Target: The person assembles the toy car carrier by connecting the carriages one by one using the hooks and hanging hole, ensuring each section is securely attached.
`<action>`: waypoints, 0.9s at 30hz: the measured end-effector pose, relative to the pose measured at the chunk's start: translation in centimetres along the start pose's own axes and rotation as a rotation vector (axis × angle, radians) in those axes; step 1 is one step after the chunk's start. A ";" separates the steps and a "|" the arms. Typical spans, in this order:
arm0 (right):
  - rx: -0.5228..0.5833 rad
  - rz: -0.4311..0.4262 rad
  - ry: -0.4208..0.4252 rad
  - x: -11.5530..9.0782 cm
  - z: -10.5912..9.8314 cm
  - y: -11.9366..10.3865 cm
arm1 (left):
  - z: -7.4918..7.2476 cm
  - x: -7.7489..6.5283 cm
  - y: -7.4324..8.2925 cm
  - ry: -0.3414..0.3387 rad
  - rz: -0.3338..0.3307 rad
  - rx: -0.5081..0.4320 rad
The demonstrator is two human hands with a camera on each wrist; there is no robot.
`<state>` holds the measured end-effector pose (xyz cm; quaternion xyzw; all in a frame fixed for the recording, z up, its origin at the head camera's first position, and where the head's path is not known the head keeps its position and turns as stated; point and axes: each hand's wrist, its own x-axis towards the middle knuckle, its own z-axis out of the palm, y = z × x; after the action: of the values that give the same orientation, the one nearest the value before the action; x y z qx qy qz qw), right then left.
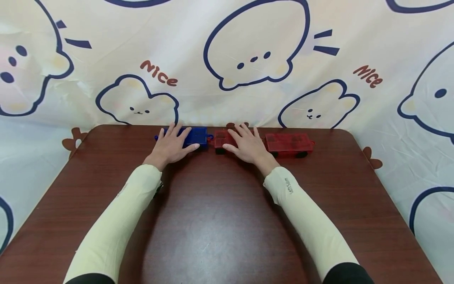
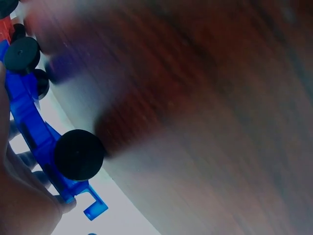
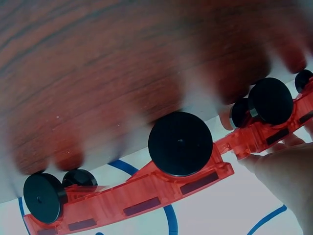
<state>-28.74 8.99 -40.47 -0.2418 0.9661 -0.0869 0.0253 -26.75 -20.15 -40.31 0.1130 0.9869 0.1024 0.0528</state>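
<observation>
My left hand (image 1: 172, 145) rests on a blue translucent toy train car (image 1: 198, 137) with its fingers straight and spread. The left wrist view shows the blue car's black wheels (image 2: 79, 154) and the small hook (image 2: 96, 208) at its end. My right hand (image 1: 249, 146) lies with spread, straight fingers over a red toy train car (image 1: 220, 138), partly covering it. To the right, a longer red car (image 1: 289, 142) is joined to that one by a coupling (image 3: 225, 145). Blue and red cars meet at a hook (image 1: 210, 137) between the hands.
The cars stand in a row along the far edge of a dark brown wooden table (image 1: 213, 221). Behind and around the table hangs a pale curtain (image 1: 191, 47) printed with blue cartoon outlines.
</observation>
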 end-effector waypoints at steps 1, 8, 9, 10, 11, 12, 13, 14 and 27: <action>-0.001 0.002 -0.006 0.0 0.0 -0.1 | 0.0 0.0 0.0 0.000 -0.001 0.001; -0.029 0.013 -0.016 0.2 0.2 -0.2 | 0.1 0.1 -0.1 -0.002 -0.001 0.019; -0.038 0.015 -0.017 0.2 0.3 -0.1 | 0.2 0.1 -0.1 -0.004 0.000 0.021; -0.042 0.016 -0.015 0.3 0.4 -0.1 | 0.2 0.1 -0.1 -0.006 0.001 0.024; -0.047 0.015 -0.013 0.3 0.5 -0.1 | 0.2 0.1 -0.1 -0.008 0.003 0.024; -0.051 0.014 -0.011 0.3 0.6 0.0 | 0.2 0.1 -0.2 -0.009 0.006 0.026; -0.059 0.012 -0.010 0.4 0.6 0.0 | 0.2 0.2 -0.2 -0.011 0.012 0.024; -0.066 0.010 -0.009 0.4 0.7 0.0 | 0.3 0.2 -0.2 -0.013 0.018 0.023; -0.161 0.014 -0.033 0.3 1.2 0.1 | 0.7 0.0 -0.5 0.006 0.083 0.078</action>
<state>-28.91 8.75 -41.65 -0.2375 0.9711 -0.0049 0.0224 -26.74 -20.49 -41.06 0.1554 0.9848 0.0660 0.0411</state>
